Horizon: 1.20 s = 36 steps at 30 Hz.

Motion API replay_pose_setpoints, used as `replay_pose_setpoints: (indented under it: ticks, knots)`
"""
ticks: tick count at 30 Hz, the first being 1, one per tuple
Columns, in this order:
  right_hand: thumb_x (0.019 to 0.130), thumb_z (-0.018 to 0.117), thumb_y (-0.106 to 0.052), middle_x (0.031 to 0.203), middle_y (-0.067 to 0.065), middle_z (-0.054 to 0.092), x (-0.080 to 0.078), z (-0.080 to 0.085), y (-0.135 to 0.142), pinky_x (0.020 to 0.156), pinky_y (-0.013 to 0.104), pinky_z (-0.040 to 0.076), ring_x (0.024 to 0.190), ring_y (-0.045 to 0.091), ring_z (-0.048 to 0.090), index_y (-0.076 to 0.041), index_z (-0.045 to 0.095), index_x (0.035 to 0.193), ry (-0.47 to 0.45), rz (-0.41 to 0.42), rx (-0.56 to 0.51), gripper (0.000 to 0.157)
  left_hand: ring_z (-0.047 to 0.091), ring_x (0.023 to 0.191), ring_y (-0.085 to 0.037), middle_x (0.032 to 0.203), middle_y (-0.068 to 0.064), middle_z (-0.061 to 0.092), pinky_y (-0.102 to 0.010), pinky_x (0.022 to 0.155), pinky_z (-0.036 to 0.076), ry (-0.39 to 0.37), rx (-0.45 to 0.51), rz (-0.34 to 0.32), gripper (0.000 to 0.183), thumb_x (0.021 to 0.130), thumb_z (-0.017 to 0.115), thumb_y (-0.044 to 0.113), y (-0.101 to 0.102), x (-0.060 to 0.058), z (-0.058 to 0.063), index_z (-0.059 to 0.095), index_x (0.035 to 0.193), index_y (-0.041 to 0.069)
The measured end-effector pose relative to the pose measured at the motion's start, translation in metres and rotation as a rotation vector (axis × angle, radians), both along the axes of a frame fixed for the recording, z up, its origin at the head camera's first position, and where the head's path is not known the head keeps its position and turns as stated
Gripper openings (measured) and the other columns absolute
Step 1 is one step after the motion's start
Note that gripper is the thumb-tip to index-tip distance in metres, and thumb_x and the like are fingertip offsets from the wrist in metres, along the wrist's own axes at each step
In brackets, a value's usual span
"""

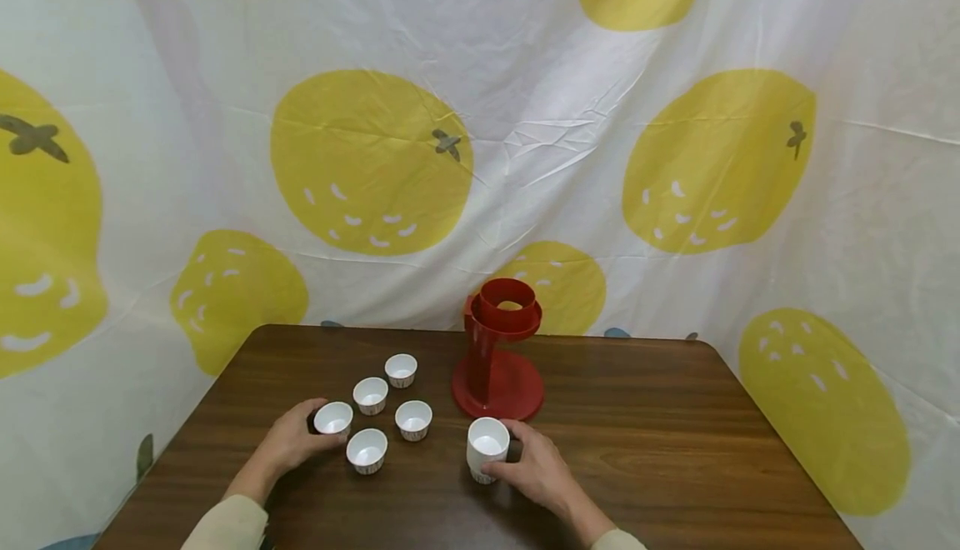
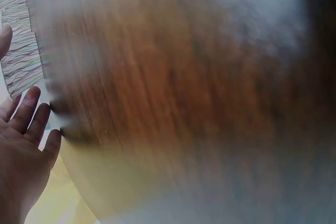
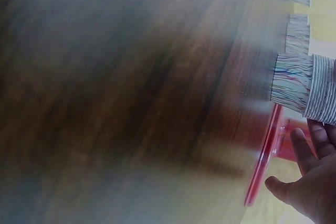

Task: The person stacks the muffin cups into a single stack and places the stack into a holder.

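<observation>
Several small white paper baking cups stand apart on the left half of the table. My left hand [image 1: 288, 443] has its thumb and index finger around the sides of the leftmost baking cup [image 1: 333, 419]. In the left wrist view, that cup's side [image 2: 23, 51] shows thin wavy coloured lines between the thumb and fingers. Right of the loose cups, my right hand [image 1: 542, 468] grips a stack of baking cups [image 1: 488, 442] between thumb and fingers. Ridged, nested rims of the stack [image 3: 321, 90] show in the right wrist view, the lowest cup's lined side on the table.
A red stand with a ring-shaped top [image 1: 508, 308] and round base [image 1: 517, 387] stands behind the stack. The brown wooden table [image 1: 660, 425] extends to the right. A white curtain with yellow fruit prints [image 1: 540, 158] hangs behind the table's far edge.
</observation>
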State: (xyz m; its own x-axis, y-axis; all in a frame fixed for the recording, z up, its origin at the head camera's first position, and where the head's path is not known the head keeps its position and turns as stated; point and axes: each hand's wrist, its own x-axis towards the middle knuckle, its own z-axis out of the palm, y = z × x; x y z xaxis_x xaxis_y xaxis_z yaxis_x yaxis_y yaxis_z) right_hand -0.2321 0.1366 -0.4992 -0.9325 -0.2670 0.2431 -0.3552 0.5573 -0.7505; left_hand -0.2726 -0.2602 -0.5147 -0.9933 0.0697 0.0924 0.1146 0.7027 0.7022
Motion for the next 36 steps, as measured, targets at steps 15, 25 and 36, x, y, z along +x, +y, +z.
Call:
replay_pose_setpoints:
  ticks: [15, 25, 36]
  knots:
    - [0.074, 0.088, -0.034, 0.114, 0.0, 0.068, -0.001, -0.001, -0.001, 0.097, 0.05, 0.045, 0.112, 0.026, 0.06, -0.006, 0.064, 0.124, -0.006, 0.003, 0.005, 0.062, 0.056, 0.11, -0.041, 0.118, -0.026, 0.061, -0.056, 0.094, 0.043, -0.007, 0.012, 0.042, 0.068, 0.077, 0.085, 0.03, -0.003, 0.0, 0.003, 0.056, 0.124, -0.009]
    - [0.073, 0.088, -0.033, 0.115, 0.003, 0.067, -0.001, 0.0, 0.0, 0.097, 0.052, 0.043, 0.114, 0.029, 0.059, -0.006, 0.063, 0.125, -0.011, -0.001, 0.006, 0.063, 0.054, 0.114, -0.041, 0.122, -0.027, 0.059, -0.057, 0.096, 0.041, -0.03, 0.039, 0.078, 0.075, 0.079, 0.082, 0.041, -0.004, -0.003, 0.022, 0.053, 0.128, -0.007]
    - [0.073, 0.088, -0.033, 0.115, 0.004, 0.068, -0.001, 0.001, -0.001, 0.097, 0.052, 0.044, 0.113, 0.028, 0.059, -0.005, 0.063, 0.124, -0.001, -0.001, 0.001, 0.063, 0.056, 0.109, -0.039, 0.118, -0.024, 0.062, -0.052, 0.092, 0.043, 0.02, 0.045, 0.072, 0.068, 0.08, 0.082, 0.036, 0.0, -0.005, 0.032, 0.053, 0.126, -0.005]
